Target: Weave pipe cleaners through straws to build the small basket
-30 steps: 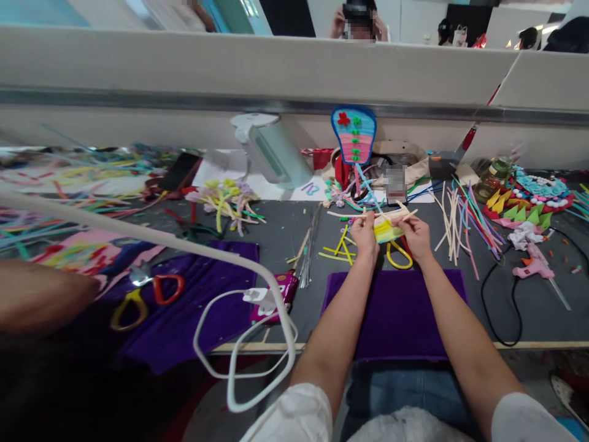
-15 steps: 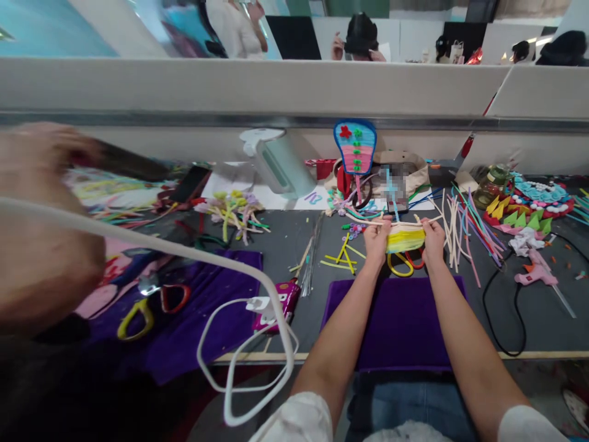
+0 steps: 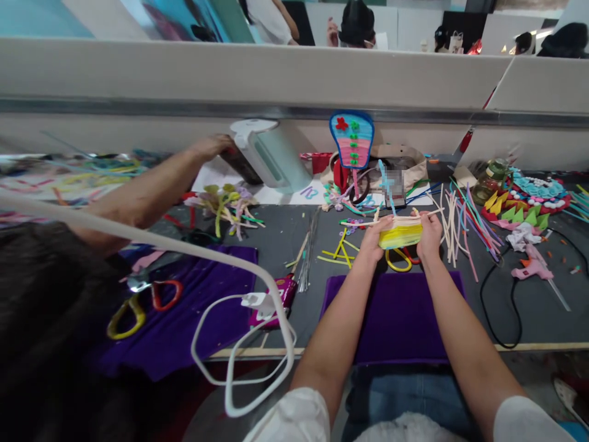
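Observation:
Both of my hands hold a small woven piece [image 3: 400, 235] of yellow, cream and light blue pipe cleaners, stretched between them above the dark table. My left hand [image 3: 373, 238] is closed on its left edge, and my right hand [image 3: 429, 234] grips the right edge. Cream stem ends stick out past the fingers on both sides. Just below the piece show the yellow and red handles of scissors [image 3: 399, 260]. A purple cloth [image 3: 405, 319] lies between my forearms. Short yellow stems [image 3: 340, 250] are left of my left hand.
A person's arm [image 3: 151, 184] reaches in at left with a dark object beside a pale kettle [image 3: 273, 153]. A white cable [image 3: 239, 265] loops across the left foreground. Loose stems [image 3: 453, 227] and a pink glue gun [image 3: 534, 264] lie right; a fan-shaped craft [image 3: 353, 138] stands behind.
The other person's arm has moved right and away, bringing the dark object beside the kettle. My hands still grip the woven piece, which now tilts slightly. The view has shifted a little.

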`<state>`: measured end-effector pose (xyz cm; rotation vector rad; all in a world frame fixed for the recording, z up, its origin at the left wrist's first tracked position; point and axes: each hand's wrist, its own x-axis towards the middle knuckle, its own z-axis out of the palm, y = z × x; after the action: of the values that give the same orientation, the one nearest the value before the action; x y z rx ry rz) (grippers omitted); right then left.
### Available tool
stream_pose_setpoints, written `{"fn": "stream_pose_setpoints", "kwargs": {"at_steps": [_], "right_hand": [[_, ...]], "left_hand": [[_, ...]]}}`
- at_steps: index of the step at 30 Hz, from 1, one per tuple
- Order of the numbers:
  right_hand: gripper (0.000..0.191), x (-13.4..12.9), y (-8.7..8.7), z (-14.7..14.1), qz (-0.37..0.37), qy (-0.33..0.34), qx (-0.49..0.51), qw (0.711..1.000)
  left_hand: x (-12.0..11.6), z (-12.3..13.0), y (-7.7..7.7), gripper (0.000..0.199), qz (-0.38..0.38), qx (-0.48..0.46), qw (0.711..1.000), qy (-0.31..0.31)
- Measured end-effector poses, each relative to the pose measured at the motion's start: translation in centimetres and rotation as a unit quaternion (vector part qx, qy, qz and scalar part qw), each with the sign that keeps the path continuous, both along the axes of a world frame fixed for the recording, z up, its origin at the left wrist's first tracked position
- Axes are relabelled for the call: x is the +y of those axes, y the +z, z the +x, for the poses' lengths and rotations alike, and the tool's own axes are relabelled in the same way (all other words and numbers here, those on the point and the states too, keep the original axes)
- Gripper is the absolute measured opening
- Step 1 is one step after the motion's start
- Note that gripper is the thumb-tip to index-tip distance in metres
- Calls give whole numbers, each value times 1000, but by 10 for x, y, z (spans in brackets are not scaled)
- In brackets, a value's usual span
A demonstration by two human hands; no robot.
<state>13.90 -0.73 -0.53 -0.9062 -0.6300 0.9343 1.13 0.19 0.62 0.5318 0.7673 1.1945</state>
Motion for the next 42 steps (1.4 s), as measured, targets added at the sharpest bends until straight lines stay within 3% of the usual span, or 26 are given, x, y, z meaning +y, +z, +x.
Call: {"fn": "stream_pose_setpoints", "kwargs": {"at_steps": [10,17,22,27,34,42], "right_hand": [[22,1,3,8,-15,-10,42,999],[23,1,8,17,-18,50,27,998],[28,-1,11,20,-16,79,-12,997],[28,2,4,20,-28,25,-26,999],[25,3,3,18,-16,-15,0,1000],[23,0,11,15,9,-3,-10,1000]], "left_hand": [[-1,4,-5,41,-6,11,1000,11],[-3,3,0,43,5,23,1000,-3],[-2,3,-2,42,5,49,998,40],[-3,5,-2,42,4,46,997,63],[-2,4,-4,42,5,23,1000,0],[0,-5,-2,42,-15,-10,996,-83]]}}
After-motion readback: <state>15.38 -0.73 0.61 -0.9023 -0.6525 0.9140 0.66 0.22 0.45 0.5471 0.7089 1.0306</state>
